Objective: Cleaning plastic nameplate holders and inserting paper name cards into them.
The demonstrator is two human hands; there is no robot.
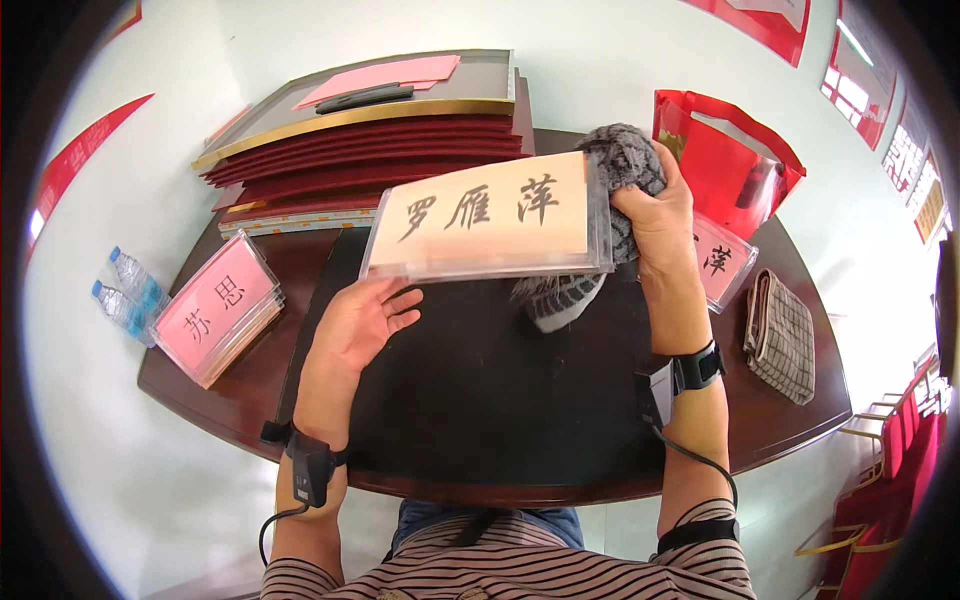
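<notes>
A clear acrylic name plate (490, 215) with a cream card and black handwritten characters is held up, tilted, above the dark desk. My left hand (355, 325) pinches its lower left corner, the other fingers loosely curled below. At the plate's right edge, my right hand (655, 205) grips a bunched grey patterned cloth (620, 150) and presses it against the plate. A loose end of this cloth hangs below the plate. Behind my right wrist, another name plate (722, 262) with a pink card is partly covered.
Pink-carded name plates (222, 305) stand stacked at left beside water bottles (135, 285). Red folders (370, 150) are piled at the back under a gold-edged tray (290, 97). A red bag (715, 150) and folded checked cloth (780, 335) are on the right.
</notes>
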